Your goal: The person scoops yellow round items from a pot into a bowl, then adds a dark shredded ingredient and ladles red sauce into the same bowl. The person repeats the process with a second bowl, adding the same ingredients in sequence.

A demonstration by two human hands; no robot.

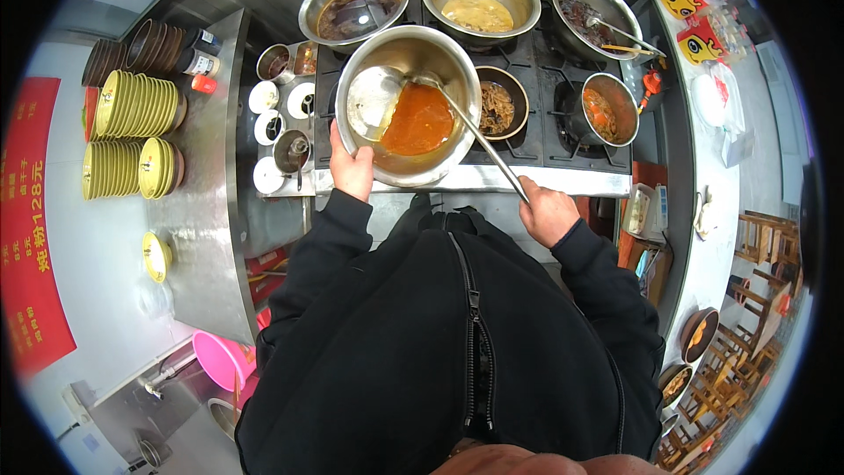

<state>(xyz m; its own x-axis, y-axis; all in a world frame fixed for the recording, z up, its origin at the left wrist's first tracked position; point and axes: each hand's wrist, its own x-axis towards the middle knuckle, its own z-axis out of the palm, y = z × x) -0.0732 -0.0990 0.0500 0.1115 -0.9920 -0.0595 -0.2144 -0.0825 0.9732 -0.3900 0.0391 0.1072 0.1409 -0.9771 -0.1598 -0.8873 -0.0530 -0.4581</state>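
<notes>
My left hand (352,166) grips the rim of a large stainless steel basin (455,59) on its near left side. The basin is tilted, and orange-brown liquid (419,120) has pooled toward its right, with bare metal showing on the left. In my right hand (548,212) is the long metal handle of a ladle (491,149). Its bowl lies inside the basin at the liquid's far edge, partly sunk and hard to make out. The basin is over the left part of a black gas stove (554,152) and hides the burner there.
Basins of dark broth (359,13), pale soup (478,12) and dark food (580,16) line the stove's back. A brown pot (496,105) and a steel pot (601,111) stand on burners. Seasoning containers (268,126) sit left, near stacked yellow bowls (135,105). A white counter (705,237) runs right.
</notes>
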